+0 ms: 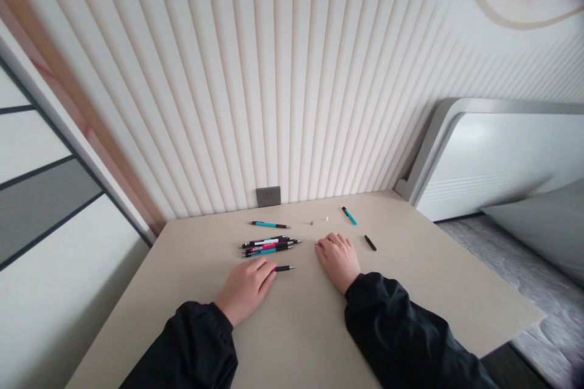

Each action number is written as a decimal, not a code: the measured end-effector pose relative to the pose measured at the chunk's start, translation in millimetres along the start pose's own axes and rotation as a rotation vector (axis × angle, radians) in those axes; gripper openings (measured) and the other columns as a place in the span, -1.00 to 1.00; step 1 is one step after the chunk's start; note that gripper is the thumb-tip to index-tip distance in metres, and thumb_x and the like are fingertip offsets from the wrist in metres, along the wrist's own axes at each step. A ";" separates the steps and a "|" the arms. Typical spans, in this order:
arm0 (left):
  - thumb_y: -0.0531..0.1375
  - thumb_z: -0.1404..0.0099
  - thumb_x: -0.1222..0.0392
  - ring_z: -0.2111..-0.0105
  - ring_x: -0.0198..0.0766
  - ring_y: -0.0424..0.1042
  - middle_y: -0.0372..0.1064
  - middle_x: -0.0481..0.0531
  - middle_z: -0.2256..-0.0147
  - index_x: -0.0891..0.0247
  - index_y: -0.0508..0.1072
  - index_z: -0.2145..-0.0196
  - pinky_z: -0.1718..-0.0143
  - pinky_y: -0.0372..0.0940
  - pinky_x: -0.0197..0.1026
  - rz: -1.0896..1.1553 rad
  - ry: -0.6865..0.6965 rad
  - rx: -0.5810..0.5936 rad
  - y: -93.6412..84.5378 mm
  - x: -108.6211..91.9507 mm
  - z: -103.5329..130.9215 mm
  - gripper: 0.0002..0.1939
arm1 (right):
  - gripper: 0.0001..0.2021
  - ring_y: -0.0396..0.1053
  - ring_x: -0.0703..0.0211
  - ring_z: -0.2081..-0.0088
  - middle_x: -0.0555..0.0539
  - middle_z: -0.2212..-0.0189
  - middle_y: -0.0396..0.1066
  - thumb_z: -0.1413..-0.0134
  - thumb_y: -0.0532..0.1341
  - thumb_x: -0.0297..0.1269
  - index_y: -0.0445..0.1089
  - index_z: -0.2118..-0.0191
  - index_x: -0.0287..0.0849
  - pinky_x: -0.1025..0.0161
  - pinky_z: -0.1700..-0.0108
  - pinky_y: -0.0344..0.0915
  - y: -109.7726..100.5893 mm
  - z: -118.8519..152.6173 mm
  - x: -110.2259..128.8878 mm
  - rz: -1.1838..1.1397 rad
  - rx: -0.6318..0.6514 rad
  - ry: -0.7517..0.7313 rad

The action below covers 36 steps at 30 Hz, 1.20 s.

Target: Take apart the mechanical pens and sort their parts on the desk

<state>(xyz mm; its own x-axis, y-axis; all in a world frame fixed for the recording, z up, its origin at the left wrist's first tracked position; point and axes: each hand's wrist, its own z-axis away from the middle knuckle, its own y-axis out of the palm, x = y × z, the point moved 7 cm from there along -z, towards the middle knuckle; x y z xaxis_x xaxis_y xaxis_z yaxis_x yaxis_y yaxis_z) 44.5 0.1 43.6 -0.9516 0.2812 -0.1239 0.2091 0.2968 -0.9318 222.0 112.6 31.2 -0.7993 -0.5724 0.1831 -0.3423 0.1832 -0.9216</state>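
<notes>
My left hand (247, 287) rests on the table, its fingers closed over a pen (285, 268) whose black front end and silver tip stick out to the right. Just beyond it lies a bundle of several pens (269, 245) in black, red, white and teal. My right hand (338, 259) lies palm down on the table with its fingers curled; whether anything is under the fingertips is hidden. To its right is a short black pen part (370, 243). A teal barrel (349, 216) lies farther back.
One teal and black pen (270, 225) lies near the table's (292, 340) back edge. Two tiny pieces, one grey (311, 222) and one white (326, 219), sit beyond my right hand. Behind are a ribbed wall and a socket (268, 196); a bed (502, 158) stands at the right.
</notes>
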 end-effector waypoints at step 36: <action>0.00 -0.39 0.31 0.33 -0.20 0.39 0.35 0.04 0.35 0.21 0.41 0.15 0.28 0.31 -0.13 -0.200 0.016 -0.112 -8.1 -3.8 3.1 -0.79 | -0.71 0.31 0.14 0.30 -0.07 0.42 0.42 -0.30 -0.03 -0.30 0.40 0.36 -0.13 0.24 0.20 0.08 -8.6 10.0 85.7 -0.295 -0.071 -0.302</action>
<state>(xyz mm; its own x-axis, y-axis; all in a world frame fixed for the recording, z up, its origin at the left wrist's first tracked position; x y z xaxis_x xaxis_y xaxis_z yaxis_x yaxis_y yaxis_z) 45.7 -6.2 50.5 -0.9732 0.2202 0.0659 0.0407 0.4472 -0.8935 161.4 54.0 51.4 -0.4852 -0.8149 0.3171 -0.5764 0.0254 -0.8168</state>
